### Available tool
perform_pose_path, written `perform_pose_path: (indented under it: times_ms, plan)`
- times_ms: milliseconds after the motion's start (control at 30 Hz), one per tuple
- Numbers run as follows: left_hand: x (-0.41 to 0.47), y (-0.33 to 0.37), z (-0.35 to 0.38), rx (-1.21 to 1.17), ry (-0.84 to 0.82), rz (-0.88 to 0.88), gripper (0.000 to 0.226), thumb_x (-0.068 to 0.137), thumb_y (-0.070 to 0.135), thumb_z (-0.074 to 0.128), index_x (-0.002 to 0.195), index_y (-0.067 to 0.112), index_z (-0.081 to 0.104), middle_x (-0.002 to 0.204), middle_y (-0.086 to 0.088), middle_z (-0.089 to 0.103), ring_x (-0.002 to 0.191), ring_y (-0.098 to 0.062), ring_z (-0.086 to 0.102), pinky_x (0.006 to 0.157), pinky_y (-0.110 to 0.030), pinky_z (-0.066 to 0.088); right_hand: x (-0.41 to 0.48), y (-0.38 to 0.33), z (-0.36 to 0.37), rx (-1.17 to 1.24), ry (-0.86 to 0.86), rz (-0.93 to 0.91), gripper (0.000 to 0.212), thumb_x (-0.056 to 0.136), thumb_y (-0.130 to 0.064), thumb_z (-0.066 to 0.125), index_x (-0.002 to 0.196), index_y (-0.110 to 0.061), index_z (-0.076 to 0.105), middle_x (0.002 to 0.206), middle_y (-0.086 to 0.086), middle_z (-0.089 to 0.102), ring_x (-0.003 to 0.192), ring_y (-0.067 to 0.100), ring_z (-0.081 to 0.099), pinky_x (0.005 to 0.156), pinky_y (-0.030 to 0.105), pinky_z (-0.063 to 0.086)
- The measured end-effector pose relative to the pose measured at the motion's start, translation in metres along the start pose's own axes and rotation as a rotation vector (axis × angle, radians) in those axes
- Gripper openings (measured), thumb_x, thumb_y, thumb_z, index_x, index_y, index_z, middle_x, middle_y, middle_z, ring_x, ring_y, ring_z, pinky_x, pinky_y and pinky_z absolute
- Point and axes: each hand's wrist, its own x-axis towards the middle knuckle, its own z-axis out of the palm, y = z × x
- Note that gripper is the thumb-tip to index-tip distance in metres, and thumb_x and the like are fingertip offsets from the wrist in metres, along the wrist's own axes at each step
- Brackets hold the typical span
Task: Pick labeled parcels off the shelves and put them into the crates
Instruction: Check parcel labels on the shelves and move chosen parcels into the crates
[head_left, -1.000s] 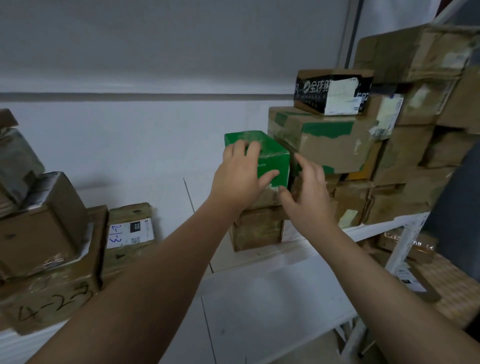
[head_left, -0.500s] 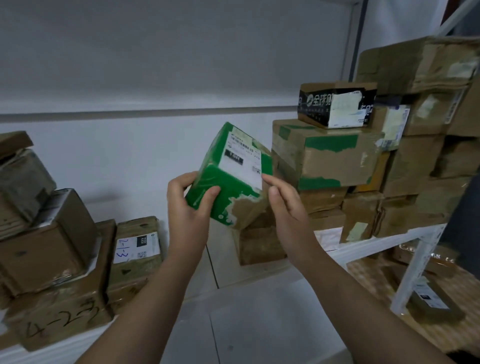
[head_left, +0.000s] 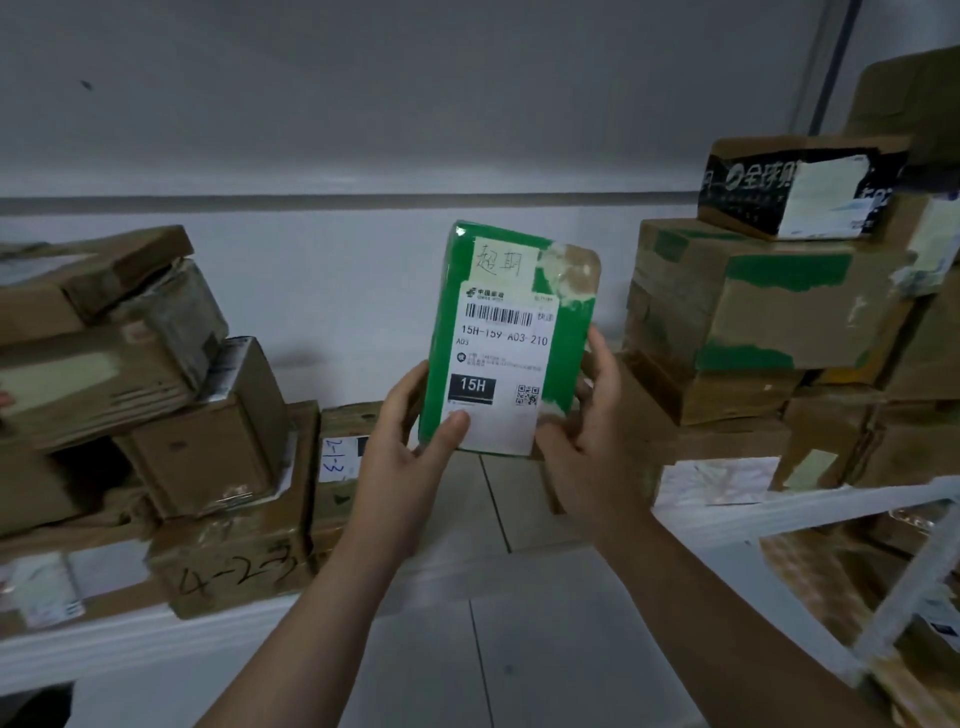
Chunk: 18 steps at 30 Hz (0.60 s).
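Observation:
A green parcel (head_left: 509, 332) with a white shipping label reading 15H-159-A03-210 is held upright in the air in front of the white shelf (head_left: 519, 649), label facing me. My left hand (head_left: 410, 467) grips its lower left edge, thumb pressed on the label. My right hand (head_left: 587, 457) grips its lower right side, fingers curled behind the box. No crate is in view.
Brown cardboard parcels are stacked on the shelf at the left (head_left: 156, 415), one marked 4-23 (head_left: 234, 566). A taller stack with green tape (head_left: 753, 312) and a black box (head_left: 800, 192) stands at the right. Another shelf level shows below at the right.
Both hands lifted the green parcel off the stack at the right, brought it toward the centre and turned it upright so the label faces me.

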Motion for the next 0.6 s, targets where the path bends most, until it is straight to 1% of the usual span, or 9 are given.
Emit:
perform_pose_path:
  times_ms: [67, 100, 167, 200, 300, 367, 467, 533, 600]
  plan:
    - [0.001, -0.001, -0.005, 0.026, -0.027, -0.003, 0.058, 0.089, 0.012, 0.062, 0.140, 0.027, 0.037, 0.134, 0.012, 0.052, 0.123, 0.000, 0.048, 0.098, -0.024, 0.047, 0.003, 0.001, 0.002, 0.008, 0.019, 0.057, 0.079, 0.090, 0.008, 0.054, 0.148, -0.025, 0.013, 0.130, -0.014, 0.043, 0.110, -0.020, 0.046, 0.079, 0.008, 0.048]
    - [0.002, -0.002, -0.008, 0.042, -0.048, -0.006, 0.062, 0.090, 0.011, 0.061, 0.143, 0.028, 0.033, 0.136, 0.011, 0.050, 0.124, 0.000, 0.048, 0.101, -0.028, 0.046, 0.005, 0.002, 0.004, -0.033, 0.024, 0.061, 0.077, 0.090, 0.001, 0.059, 0.149, -0.024, 0.016, 0.128, -0.015, 0.041, 0.106, -0.027, 0.042, 0.077, 0.002, 0.044]
    - [0.002, -0.002, -0.014, 0.076, -0.074, 0.004, 0.069, 0.091, 0.008, 0.060, 0.148, 0.028, 0.026, 0.140, 0.010, 0.048, 0.124, -0.001, 0.048, 0.103, -0.032, 0.045, 0.008, 0.005, 0.008, -0.106, 0.023, 0.058, 0.075, 0.088, -0.011, 0.066, 0.148, -0.026, 0.024, 0.133, -0.008, 0.038, 0.105, -0.029, 0.039, 0.076, 0.000, 0.042]
    - [0.002, -0.002, -0.016, 0.096, -0.080, 0.017, 0.070, 0.091, 0.007, 0.059, 0.149, 0.028, 0.024, 0.142, 0.009, 0.046, 0.125, -0.002, 0.048, 0.104, -0.034, 0.044, 0.008, 0.005, 0.010, -0.104, 0.010, 0.064, 0.075, 0.087, -0.013, 0.068, 0.147, -0.028, 0.026, 0.135, -0.006, 0.039, 0.108, -0.025, 0.042, 0.079, 0.003, 0.045]
    - [0.000, 0.000, -0.024, 0.124, -0.066, 0.051, 0.069, 0.091, 0.007, 0.058, 0.149, 0.024, 0.025, 0.144, 0.010, 0.044, 0.128, -0.004, 0.046, 0.105, -0.034, 0.042, 0.009, 0.004, 0.018, -0.016, -0.052, 0.092, 0.074, 0.087, -0.012, 0.068, 0.146, -0.033, 0.028, 0.133, -0.010, 0.051, 0.118, -0.004, 0.051, 0.086, 0.020, 0.053]
    - [-0.001, -0.001, -0.031, 0.122, -0.049, 0.058, 0.068, 0.091, 0.006, 0.058, 0.149, 0.023, 0.026, 0.143, 0.010, 0.046, 0.127, -0.004, 0.047, 0.104, -0.034, 0.043, 0.008, 0.004, 0.025, 0.003, -0.073, 0.095, 0.074, 0.088, -0.013, 0.067, 0.146, -0.035, 0.028, 0.132, -0.013, 0.052, 0.122, 0.005, 0.051, 0.087, 0.027, 0.055]
    - [-0.006, -0.005, -0.043, 0.095, -0.053, 0.065, 0.066, 0.091, 0.004, 0.058, 0.148, 0.023, 0.029, 0.139, 0.007, 0.051, 0.125, -0.008, 0.050, 0.101, -0.037, 0.047, 0.003, 0.005, 0.035, -0.039, -0.062, 0.100, 0.076, 0.087, -0.018, 0.068, 0.148, -0.036, 0.026, 0.136, -0.010, 0.051, 0.128, 0.013, 0.047, 0.091, 0.041, 0.055]
    - [-0.010, -0.006, -0.049, 0.065, -0.061, 0.058, 0.066, 0.091, 0.003, 0.058, 0.148, 0.023, 0.030, 0.137, 0.005, 0.053, 0.124, -0.008, 0.051, 0.099, -0.036, 0.048, -0.003, 0.005, 0.041, -0.043, -0.034, 0.102, 0.077, 0.087, -0.018, 0.069, 0.148, -0.035, 0.025, 0.136, -0.010, 0.051, 0.129, 0.015, 0.046, 0.091, 0.043, 0.055]
    - [-0.012, -0.007, -0.055, 0.049, -0.075, 0.060, 0.066, 0.091, 0.004, 0.058, 0.148, 0.022, 0.030, 0.137, 0.004, 0.053, 0.124, -0.009, 0.051, 0.099, -0.037, 0.049, -0.010, 0.002, 0.047, -0.046, 0.005, 0.089, 0.075, 0.087, -0.019, 0.069, 0.147, -0.035, 0.027, 0.137, -0.007, 0.051, 0.129, 0.016, 0.046, 0.091, 0.041, 0.055]
